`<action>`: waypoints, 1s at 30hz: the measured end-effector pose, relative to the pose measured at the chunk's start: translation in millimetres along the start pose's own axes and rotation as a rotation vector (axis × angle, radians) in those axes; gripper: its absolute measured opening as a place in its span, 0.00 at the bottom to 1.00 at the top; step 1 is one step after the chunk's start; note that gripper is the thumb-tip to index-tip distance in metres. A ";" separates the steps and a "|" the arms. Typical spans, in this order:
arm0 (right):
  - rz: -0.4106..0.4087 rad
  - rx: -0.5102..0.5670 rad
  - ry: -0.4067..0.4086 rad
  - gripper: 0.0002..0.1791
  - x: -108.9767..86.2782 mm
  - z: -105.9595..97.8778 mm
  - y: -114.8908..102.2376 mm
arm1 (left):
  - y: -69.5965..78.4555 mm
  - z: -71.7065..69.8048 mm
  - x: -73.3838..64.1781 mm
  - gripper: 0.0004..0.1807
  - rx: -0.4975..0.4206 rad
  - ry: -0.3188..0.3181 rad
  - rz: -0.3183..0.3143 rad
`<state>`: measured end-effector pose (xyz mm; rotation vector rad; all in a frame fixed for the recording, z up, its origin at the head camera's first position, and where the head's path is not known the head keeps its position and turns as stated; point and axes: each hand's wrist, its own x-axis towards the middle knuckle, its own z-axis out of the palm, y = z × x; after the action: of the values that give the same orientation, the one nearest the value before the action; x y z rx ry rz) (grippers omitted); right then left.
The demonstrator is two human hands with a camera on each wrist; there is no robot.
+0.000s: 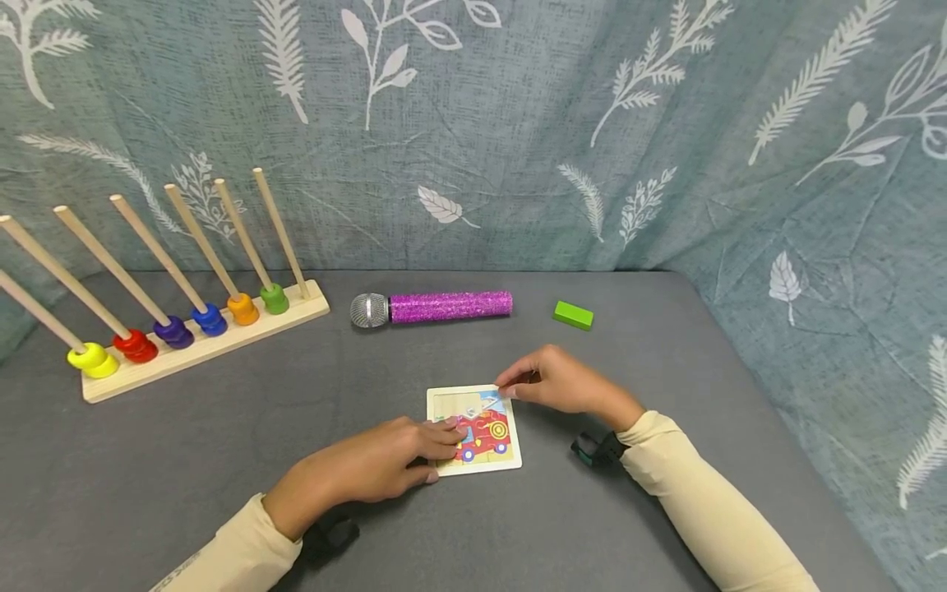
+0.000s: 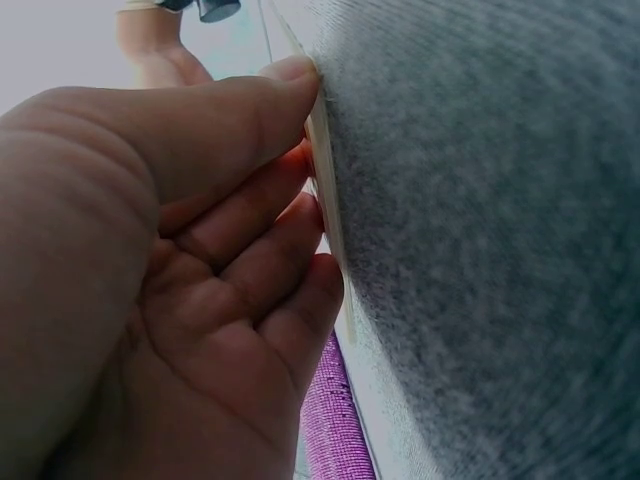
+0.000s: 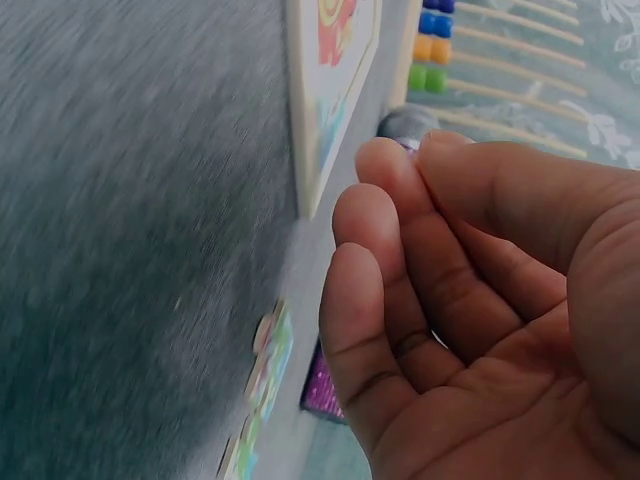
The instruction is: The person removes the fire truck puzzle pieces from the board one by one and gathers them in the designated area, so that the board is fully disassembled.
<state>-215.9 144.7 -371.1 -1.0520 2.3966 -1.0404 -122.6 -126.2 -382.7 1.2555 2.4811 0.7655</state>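
Observation:
A small square jigsaw puzzle board [image 1: 517, 448] with a pale wooden frame lies flat on the grey table, showing a red vehicle. Bare wood shows in its upper left part. My left hand [image 1: 385, 460] rests at its left side, fingers stretched over the picture and thumb at the lower left corner. In the left wrist view the thumb and fingertips meet the board's edge [image 2: 325, 170]. My right hand [image 1: 565, 382] is at the upper right corner, thumb and index finger [image 3: 385, 165] brought together. I cannot tell whether a puzzle piece is hidden between them.
Loose puzzle pieces [image 3: 270, 365] lie on the table in the right wrist view. Behind the board lie a purple glittery microphone [image 1: 451, 307] and a green block [image 1: 573, 315]. A wooden peg stand [image 1: 214, 353] with coloured beads stands at the left. A patterned curtain [image 1: 473, 164] hangs behind.

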 end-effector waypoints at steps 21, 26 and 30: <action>-0.012 0.050 -0.133 0.13 15.5 13.6 -8.7 | 0.9 -0.7 -0.9 0.20 0.010 0.006 0.009; -0.018 0.041 -0.160 0.14 17.6 12.8 -8.6 | 1.2 -1.6 -0.3 0.20 -0.001 0.008 0.007; -0.023 0.041 -0.169 0.15 17.6 12.5 -9.0 | 1.4 -1.4 0.1 0.20 0.004 0.006 0.016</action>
<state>-216.5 121.5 -373.1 -1.1089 2.2248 -0.9636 -122.4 -125.8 -380.8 1.2770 2.4815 0.7698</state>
